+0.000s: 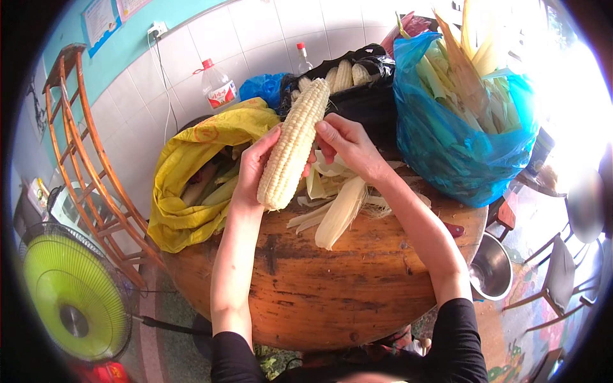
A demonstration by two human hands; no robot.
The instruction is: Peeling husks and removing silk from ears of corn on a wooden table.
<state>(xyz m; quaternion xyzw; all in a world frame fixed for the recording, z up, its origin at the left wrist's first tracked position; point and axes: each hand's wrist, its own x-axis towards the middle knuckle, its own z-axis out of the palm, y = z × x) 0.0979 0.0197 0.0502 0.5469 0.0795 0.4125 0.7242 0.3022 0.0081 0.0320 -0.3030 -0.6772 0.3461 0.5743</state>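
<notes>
A husked ear of pale corn (294,143) is tilted above the round wooden table, its narrower end pointing away from me. My left hand (256,165) grips it around the lower half, fingertips showing on the far side. Close against the ear's right side, my right hand (347,141) has its thumb and forefinger pinched together; whether a strand of silk is between them is too small to tell. Beneath the hands, peeled corn husks (340,210) and loose silk lie on the table (345,287).
An opened yellow bag (191,230) holds unhusked corn at left. Husked ears (344,76) fill a black bag (368,110) behind. A blue plastic bag (445,148) bulges with husks at right. Nearby are a plastic bottle (218,88), a green fan (74,292) and a metal pot (491,268).
</notes>
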